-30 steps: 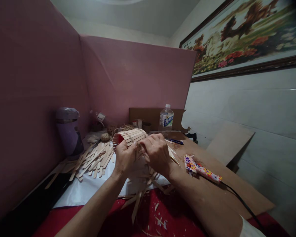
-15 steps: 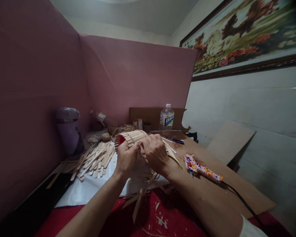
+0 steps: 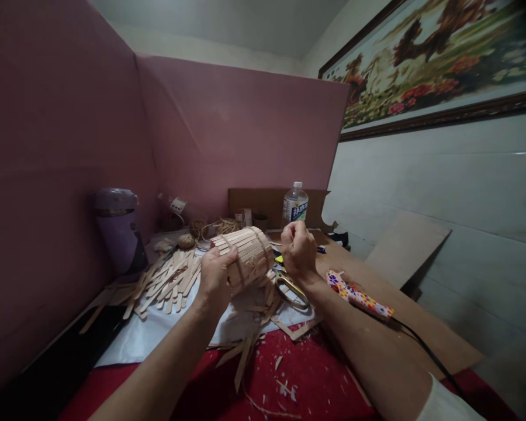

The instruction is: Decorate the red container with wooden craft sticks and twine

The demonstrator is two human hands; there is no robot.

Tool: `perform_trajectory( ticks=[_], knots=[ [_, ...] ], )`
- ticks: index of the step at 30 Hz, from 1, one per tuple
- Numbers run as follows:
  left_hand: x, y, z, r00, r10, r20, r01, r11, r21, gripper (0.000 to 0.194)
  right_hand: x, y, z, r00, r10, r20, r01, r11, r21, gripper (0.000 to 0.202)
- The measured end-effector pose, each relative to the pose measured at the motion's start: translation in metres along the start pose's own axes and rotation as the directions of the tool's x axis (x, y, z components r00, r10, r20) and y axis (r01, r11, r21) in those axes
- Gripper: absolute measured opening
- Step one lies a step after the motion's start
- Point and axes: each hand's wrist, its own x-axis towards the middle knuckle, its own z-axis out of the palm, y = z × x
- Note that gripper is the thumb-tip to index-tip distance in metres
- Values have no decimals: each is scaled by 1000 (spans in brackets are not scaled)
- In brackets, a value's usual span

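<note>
A cylinder of wooden craft sticks [image 3: 248, 254], bound by two bands of twine, lies tilted on its side in my left hand [image 3: 217, 272], whose thumb presses on its near left part. To the right of the cylinder and apart from it, my right hand [image 3: 298, 248] is raised with its fingers curled together; whatever they pinch, if anything, is too small to make out. Scissors with gold-coloured handles [image 3: 293, 292] lie just below my right hand, their blades partly hidden.
Loose sticks [image 3: 173, 283] are heaped on the left over white cloth. A purple thermos [image 3: 121, 234], twine balls [image 3: 186, 241] and a plastic bottle [image 3: 295, 204] stand behind. A flowered glue gun [image 3: 359, 297] with its cord lies on the brown board at right.
My right hand has moved off the cylinder, up and to the right. The cylinder has turned, showing more of its side and both twine bands. The scissors are now more exposed.
</note>
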Motion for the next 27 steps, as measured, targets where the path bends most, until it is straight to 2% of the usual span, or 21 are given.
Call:
perform_trajectory(
  ticks=[3, 6, 8, 11, 15, 17, 18, 19, 22, 24, 26, 27],
  knots=[
    [0, 1, 0, 1000, 14, -10, -14, 1000, -7, 39, -3, -2, 3, 993, -47, 109, 38, 996, 78, 16],
    [1, 2, -1, 1000, 28, -1, -28, 1000, -15, 39, -5, -6, 1, 955, -259, 147, 219, 945, 242, 9],
    [2, 1, -2, 999, 41, 7, -41, 999, -13, 37, -7, -8, -3, 893, -415, 176, 365, 895, 258, 12],
    [2, 1, -3, 999, 45, 26, -45, 999, -7, 33, -7, -9, -8, 785, -577, 226, 548, 816, 183, 15],
    [0, 2, -1, 999, 26, 37, -25, 999, -28, 31, -7, -12, -10, 630, -729, 270, 746, 664, 53, 14],
    [0, 3, 0, 999, 0, 54, 2, 1000, -29, 30, -8, -13, -9, 588, -754, 293, 788, 616, 4, 15],
    [0, 3, 1, 998, -16, 60, 18, 1000, -23, 30, -9, -13, -7, 603, -745, 285, 780, 626, -13, 14],
    [0, 4, 1, 998, -30, 60, 31, 999, -13, 30, -9, -13, -6, 641, -721, 263, 752, 659, -23, 14],
    [2, 5, -1, 999, -47, 8, 47, 999, 21, 30, -11, -10, -3, 828, -547, 122, 551, 834, 4, 14],
    [4, 5, -3, 999, -41, -28, 42, 999, 30, 29, -10, -8, -4, 926, -378, -5, 377, 923, 73, 15],
    [6, 5, -4, 998, -38, -41, 39, 999, 24, 29, -7, -6, -7, 966, -243, -91, 255, 954, 156, 14],
    [7, 5, -5, 998, -34, -43, 35, 999, 20, 28, -5, -6, -9, 969, -232, -79, 243, 951, 192, 14]
  ],
)
